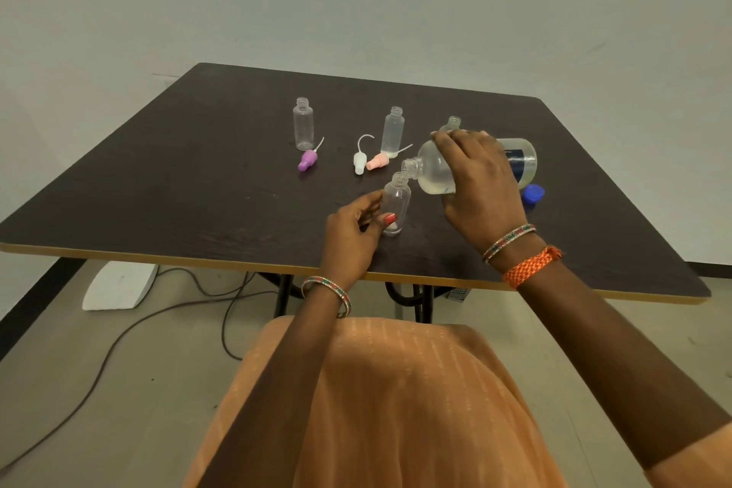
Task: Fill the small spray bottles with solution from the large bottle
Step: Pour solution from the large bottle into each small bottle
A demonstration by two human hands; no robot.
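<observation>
Four small bottles on the table [158,178], all uncapped. Pour in progress into the nearest one, the small bottle [396,204], which stands upright near the table's near edge, about mid-width. Left hand [354,234] pinches it low on the body, thumb in front, fingers curled behind. Right hand [475,186] is wrapped over the large bottle [435,170], fingers curled round its shoulder, bottle tipped nearly flat with its neck pointing left and its mouth touching or just above the small bottle's mouth; cannot tell if liquid is running. Small bottle looks almost empty, so step judged as just starting.

To do it well: keep the two mouths lined up, raise the large bottle's base slowly since the liquid sits low in it and may surge. Left hand should keep the small bottle vertical and pressed to the table, it is light and would tip easily. Stop short of the neck so the sprayer stem fits without overflow.

Others: one clear bottle [303,125] toward the far edge, left of centre, a second bottle [393,129] mid-table, a third bottle [452,123] partly hidden behind the right hand. Purple sprayer [307,160], white sprayer [359,162] and pink sprayer [377,162] lie loose between them. Blue cap [533,194] sits right of the large bottle.
</observation>
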